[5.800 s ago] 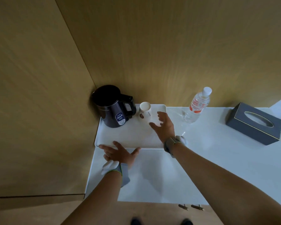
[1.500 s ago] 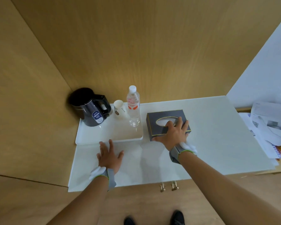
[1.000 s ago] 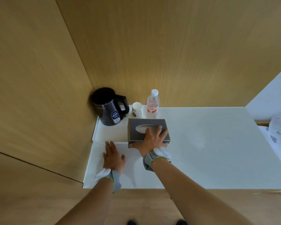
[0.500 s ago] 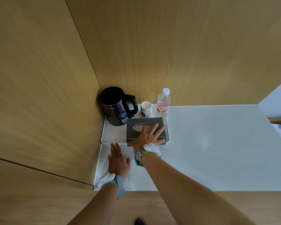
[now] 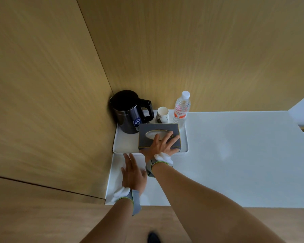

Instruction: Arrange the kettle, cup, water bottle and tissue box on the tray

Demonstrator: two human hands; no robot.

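Wood-grain panels wall in a corner, and a white bench (image 5: 235, 155) runs out from it toward 3 o'clock. Tucked into that corner sits a white tray (image 5: 120, 146), filling the bench's 10 o'clock end. On the tray, a black kettle (image 5: 126, 113) stands upright at the back, at 11 o'clock, its handle turned toward 3 o'clock. Just beside the handle stands a small pale cup (image 5: 162, 114), and next to that, at 1 o'clock on the tray, an upright clear water bottle (image 5: 182, 109) with a white cap and a red label. A dark tissue box (image 5: 158, 133) lies flat in the tray's front half, close in front of the cup and bottle and just beside the kettle.

The right hand (image 5: 161, 146) lies spread on top of the tissue box, fingers splayed across its oval slot and front edge, thumb at the near side. The left hand (image 5: 132, 172) rests flat on the bench at 6 o'clock from the tray, fingers straight and close together, tips near the tray's front rim. Both wrists wear grey bands.
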